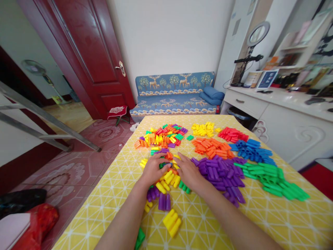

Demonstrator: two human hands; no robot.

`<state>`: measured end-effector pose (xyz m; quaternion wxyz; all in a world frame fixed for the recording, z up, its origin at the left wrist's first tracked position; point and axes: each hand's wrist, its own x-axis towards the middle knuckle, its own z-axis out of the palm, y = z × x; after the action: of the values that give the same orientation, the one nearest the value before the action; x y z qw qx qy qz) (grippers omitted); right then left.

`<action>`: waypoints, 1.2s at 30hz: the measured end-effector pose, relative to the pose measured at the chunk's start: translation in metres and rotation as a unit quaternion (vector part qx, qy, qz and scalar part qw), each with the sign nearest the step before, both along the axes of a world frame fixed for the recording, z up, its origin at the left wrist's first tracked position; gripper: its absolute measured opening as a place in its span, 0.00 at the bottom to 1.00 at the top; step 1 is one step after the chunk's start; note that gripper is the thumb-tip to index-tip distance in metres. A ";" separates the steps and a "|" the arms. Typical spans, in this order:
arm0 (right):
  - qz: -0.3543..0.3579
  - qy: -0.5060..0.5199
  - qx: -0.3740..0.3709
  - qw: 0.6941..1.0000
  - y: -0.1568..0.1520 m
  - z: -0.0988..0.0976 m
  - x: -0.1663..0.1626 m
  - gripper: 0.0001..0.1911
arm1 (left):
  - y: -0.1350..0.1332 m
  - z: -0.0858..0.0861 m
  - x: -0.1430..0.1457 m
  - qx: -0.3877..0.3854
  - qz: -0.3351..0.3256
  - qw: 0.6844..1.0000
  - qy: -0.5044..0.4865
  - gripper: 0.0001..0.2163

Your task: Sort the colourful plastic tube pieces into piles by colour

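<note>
My left hand (153,169) lies over a mixed cluster of plastic tube-like building pieces, thumb apart from the fingers. Green and blue pieces show beside its thumb, and I see none gripped. Facing it, my right hand (187,171) is spread with its fingertips at the cluster's right side. Yellow pieces (169,177) lie between and below the hands, with small green pieces (184,186) by the right wrist. Nearer me are a purple piece (164,202) and joined yellow pieces (171,223). The left forearm partly covers a green piece (139,239).
A mixed-colour heap (162,136) lies farther back on the yellow tablecloth (104,211). Single-colour piles stand to the right: yellow (203,129), orange (212,148), red (232,134), blue (253,151), purple (221,173) and green (273,178). A patterned sofa (174,93) stands beyond.
</note>
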<state>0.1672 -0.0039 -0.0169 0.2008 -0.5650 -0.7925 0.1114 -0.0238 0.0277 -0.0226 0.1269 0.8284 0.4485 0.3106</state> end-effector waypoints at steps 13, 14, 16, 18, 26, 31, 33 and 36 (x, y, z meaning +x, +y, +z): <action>-0.064 0.021 0.050 0.996 -0.011 -0.002 -0.006 0.17 | 0.002 -0.002 0.000 -0.005 -0.005 1.000 -0.025 0.10; -0.063 0.015 0.051 0.997 -0.011 -0.002 -0.006 0.17 | 0.002 -0.002 0.000 -0.006 -0.006 1.000 -0.027 0.10; -0.060 0.006 0.057 0.997 -0.012 -0.002 -0.006 0.16 | 0.002 -0.002 0.000 -0.009 -0.004 1.000 -0.028 0.10; -0.064 0.006 0.062 0.996 -0.012 -0.003 -0.006 0.13 | 0.001 -0.001 0.000 -0.013 -0.002 1.000 -0.027 0.10; -0.086 0.052 0.033 0.994 -0.008 -0.002 -0.006 0.13 | 0.000 0.000 0.000 -0.016 -0.004 0.999 -0.029 0.11; -0.046 0.039 0.044 0.997 -0.009 -0.007 -0.005 0.28 | 0.000 0.000 -0.001 -0.017 -0.004 0.999 -0.030 0.10; -0.035 0.028 0.045 0.998 -0.008 -0.008 -0.005 0.25 | 0.000 0.001 0.000 -0.019 -0.003 0.999 -0.031 0.10; -0.042 0.029 0.052 0.997 -0.008 -0.007 -0.007 0.20 | -0.001 0.002 0.000 -0.019 -0.003 0.999 -0.037 0.09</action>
<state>0.1606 -0.0119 -0.0243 0.2576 -0.5831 -0.7665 0.0776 -0.0234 0.0270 -0.0205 0.1598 0.8151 0.4469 0.3323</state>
